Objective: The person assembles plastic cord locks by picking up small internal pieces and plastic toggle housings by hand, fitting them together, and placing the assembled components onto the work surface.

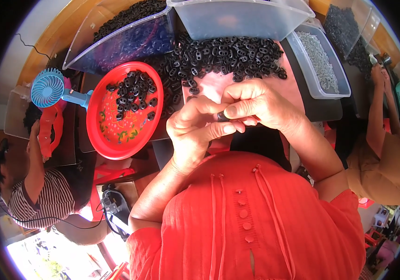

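Note:
Close in front of my chest, my left hand point(191, 127) and my right hand point(266, 105) meet fingertip to fingertip. Between them is a small black plastic piece point(222, 116), mostly covered by the fingers. My left thumb and forefinger pinch it from one side, and my right thumb presses on it from the other. Beyond the hands lies a heap of black two-hole plastic pieces point(230, 55) on a pink sheet point(294, 84). A red round tray point(96, 135) to the left carries more such black pieces point(137, 91).
Clear bins stand at the back: one with black pieces point(130, 18), another big bin point(237, 23), and a tub of small silvery parts point(319, 60). A blue handheld fan point(48, 88) is left of the tray. People sit on either side, one in stripes point(50, 196), one in brown point(382, 168).

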The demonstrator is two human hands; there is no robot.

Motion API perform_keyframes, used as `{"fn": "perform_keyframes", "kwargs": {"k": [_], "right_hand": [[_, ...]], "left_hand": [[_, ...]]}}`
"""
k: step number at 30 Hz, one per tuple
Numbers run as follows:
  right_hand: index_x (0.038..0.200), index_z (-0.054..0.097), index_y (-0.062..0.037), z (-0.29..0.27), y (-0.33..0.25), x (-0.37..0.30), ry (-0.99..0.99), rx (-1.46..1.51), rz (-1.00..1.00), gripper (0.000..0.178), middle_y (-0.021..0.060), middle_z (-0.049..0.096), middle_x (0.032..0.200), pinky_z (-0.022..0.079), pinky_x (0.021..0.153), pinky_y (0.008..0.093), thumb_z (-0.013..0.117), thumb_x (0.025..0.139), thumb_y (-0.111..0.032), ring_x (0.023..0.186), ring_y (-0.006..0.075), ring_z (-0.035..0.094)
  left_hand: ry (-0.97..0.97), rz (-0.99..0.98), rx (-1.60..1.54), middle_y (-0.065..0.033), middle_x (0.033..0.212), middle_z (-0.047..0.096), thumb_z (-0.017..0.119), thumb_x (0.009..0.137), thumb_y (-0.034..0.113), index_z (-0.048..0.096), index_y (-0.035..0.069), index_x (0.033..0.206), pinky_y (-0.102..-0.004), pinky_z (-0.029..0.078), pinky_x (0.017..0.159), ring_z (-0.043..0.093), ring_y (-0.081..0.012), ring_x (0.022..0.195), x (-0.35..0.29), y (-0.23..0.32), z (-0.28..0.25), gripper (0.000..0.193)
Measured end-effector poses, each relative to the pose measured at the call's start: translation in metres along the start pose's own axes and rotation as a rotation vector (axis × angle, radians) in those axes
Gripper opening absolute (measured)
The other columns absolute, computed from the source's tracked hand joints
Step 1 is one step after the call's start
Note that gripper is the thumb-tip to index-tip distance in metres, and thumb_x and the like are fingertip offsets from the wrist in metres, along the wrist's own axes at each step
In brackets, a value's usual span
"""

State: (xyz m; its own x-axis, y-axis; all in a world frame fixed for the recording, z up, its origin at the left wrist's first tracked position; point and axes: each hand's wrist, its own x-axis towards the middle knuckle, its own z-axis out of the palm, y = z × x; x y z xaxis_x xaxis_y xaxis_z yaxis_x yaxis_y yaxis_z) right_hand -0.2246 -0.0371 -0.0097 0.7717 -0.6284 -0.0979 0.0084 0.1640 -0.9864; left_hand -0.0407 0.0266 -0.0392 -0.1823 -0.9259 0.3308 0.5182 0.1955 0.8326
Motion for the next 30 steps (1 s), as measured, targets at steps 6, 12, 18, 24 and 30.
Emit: {"fn": "perform_keyframes", "kwargs": {"k": [6,12,18,24,30], "right_hand": [[0.087,0.061,0.0022,0.012,0.015,0.000,-0.002,0.312,0.024,0.018,0.0045,0.057,0.064,0.030,0.039,0.0188,0.060,0.093,-0.014,0.049,0.0093,0.053],[0.087,0.060,0.0021,0.023,0.031,0.008,0.022,0.561,0.038,0.017,0.0044,0.053,0.061,0.031,0.037,0.0197,0.061,0.093,-0.014,0.047,0.0134,0.054],[0.093,0.062,-0.0008,0.020,0.023,0.007,0.021,0.151,-0.079,0.021,0.0027,0.057,0.066,0.035,0.044,0.0197,0.059,0.096,-0.021,0.052,0.0086,0.053],[0.089,0.065,-0.0043,-0.032,0.015,-0.010,0.540,-0.226,-0.340,0.013,-0.0022,0.057,0.068,0.040,0.052,0.0204,0.066,0.091,-0.018,0.058,0.0036,0.050],[0.088,0.064,-0.0021,-0.025,0.016,-0.018,0.671,-0.147,-0.320,0.007,-0.0034,0.058,0.070,0.040,0.054,0.0199,0.064,0.090,-0.009,0.061,0.0037,0.050]], "left_hand": [[0.005,0.039,-0.025,-0.0133,0.090,0.062,0.064,0.079,-0.018,0.058,-0.007,0.100,-0.0417,0.063,0.071,0.069,-0.0330,0.083,-0.006,-0.002,0.004,0.024],[0.238,0.002,0.068,-0.0045,0.080,0.062,0.080,0.074,0.004,0.063,0.000,0.092,-0.0194,0.041,0.049,0.052,-0.0077,0.060,-0.009,-0.003,0.004,0.025],[0.217,0.043,0.322,-0.0085,0.079,0.062,0.078,0.073,0.003,0.062,-0.001,0.092,-0.0233,0.041,0.043,0.056,-0.0134,0.056,-0.005,0.009,-0.016,0.025],[0.292,0.228,1.319,-0.0068,0.105,0.064,0.072,0.072,-0.007,0.066,0.000,0.105,-0.0235,0.051,0.069,0.063,-0.0147,0.087,0.027,0.103,-0.054,0.035],[-0.062,0.210,1.396,-0.0115,0.083,0.060,0.067,0.074,-0.004,0.063,0.001,0.084,-0.0349,0.050,0.067,0.061,-0.0267,0.077,0.038,0.027,-0.016,0.012]]}}
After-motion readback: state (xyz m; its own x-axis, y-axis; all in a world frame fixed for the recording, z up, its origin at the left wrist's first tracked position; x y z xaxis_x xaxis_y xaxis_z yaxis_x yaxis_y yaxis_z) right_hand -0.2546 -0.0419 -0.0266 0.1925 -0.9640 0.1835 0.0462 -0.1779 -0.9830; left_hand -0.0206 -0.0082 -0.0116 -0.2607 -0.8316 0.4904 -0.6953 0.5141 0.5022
